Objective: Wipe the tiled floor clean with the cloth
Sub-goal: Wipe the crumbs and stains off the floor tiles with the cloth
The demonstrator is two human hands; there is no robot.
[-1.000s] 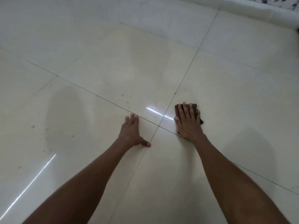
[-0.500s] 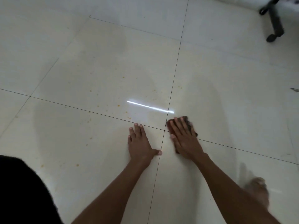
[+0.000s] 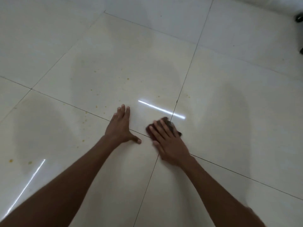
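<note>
Your right hand (image 3: 170, 143) lies flat on the dark cloth (image 3: 165, 124), fingers (image 3: 158, 131) stretched out straight, pressing it down rather than gripping it. The cloth sits on the tiled floor (image 3: 229, 112) right at the crossing of four grout lines, mostly hidden under your palm and slightly blurred. Your left hand (image 3: 120, 126) is planted flat on the floor just beside it, fingers spread open, thumb out toward the cloth, holding nothing. Small yellowish specks (image 3: 96, 106) dot the tiles ahead and left of your hands. A dark wheel-like object (image 3: 298, 18) shows at the far right edge.
</note>
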